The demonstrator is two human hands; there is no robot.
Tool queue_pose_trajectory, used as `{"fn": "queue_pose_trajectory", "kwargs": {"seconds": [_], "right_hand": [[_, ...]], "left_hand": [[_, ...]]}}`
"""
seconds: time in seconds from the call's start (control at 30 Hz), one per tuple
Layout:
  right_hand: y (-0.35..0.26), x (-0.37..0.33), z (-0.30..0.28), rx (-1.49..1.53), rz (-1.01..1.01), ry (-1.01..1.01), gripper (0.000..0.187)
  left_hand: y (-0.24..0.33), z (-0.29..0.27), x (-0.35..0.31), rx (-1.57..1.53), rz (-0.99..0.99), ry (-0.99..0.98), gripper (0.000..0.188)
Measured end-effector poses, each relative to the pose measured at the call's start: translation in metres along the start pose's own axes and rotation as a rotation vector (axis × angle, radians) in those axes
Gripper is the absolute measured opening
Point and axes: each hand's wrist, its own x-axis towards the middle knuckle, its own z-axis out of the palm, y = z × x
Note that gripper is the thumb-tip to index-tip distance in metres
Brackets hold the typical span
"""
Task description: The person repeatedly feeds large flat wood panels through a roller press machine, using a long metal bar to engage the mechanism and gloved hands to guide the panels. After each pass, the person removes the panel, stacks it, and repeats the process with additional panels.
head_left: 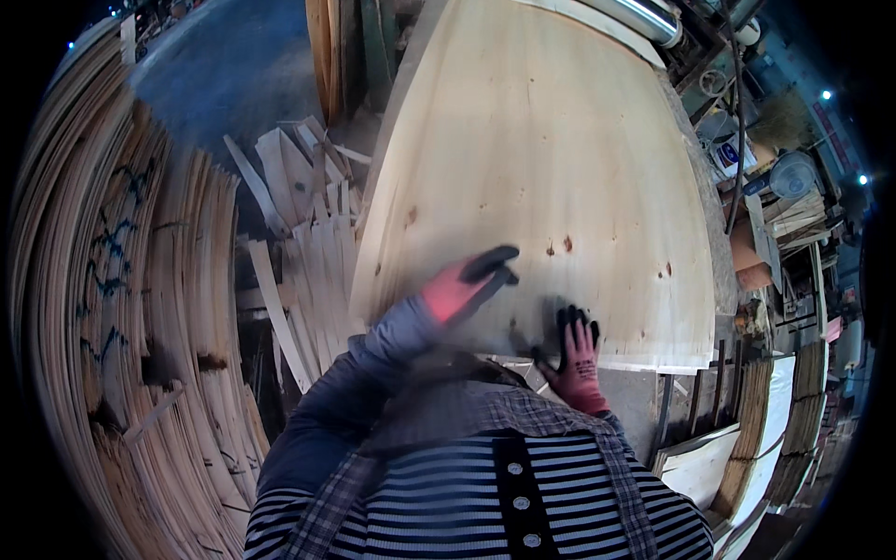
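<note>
Pale veneer sheet (523, 187) spread flat before us

Nearest us, our gloved right hand (580, 362) sits at the sheet's near edge, fingers fanned and pointing away, thumb out to the left, gripping nothing we can see. Our left hand (455, 286), blurred, reaches across from ahead and left of it, fingers stretched rightward and apparently empty; we cannot tell whether it touches the wood. Under and beyond both hands, the knotty sheet already lies flat, so we judge it laid out; how much remains, we cannot tell. Loose veneer strips (303, 252) lie left of our left hand. Farthest ahead of both hands, we see a shiny metal roller (644, 19).
</note>
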Motion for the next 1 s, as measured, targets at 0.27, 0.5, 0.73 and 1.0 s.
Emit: {"fn": "queue_pose_trajectory", "kwargs": {"seconds": [0.27, 0.5, 0.73, 1.0], "right_hand": [[0.026, 0.092, 0.032, -0.232, 0.288, 0.148, 0.068], [0.076, 0.198, 0.033, -0.23, 0.379, 0.056, 0.074], [0.097, 0.327, 0.008, -0.073, 0.332, 0.094, 0.074], [0.147, 0.476, -0.015, 0.139, 0.267, 0.393, 0.074]], "left_hand": [[-0.068, -0.073, -0.053, 0.328, -0.139, 0.72, 0.041], [-0.097, -0.017, -0.068, 1.108, -0.269, 0.46, 0.069], [-0.088, -0.034, -0.045, 0.683, -0.552, 0.631, 0.071], [-0.109, -0.051, -0.043, 0.759, -0.606, 0.65, 0.073]]}}
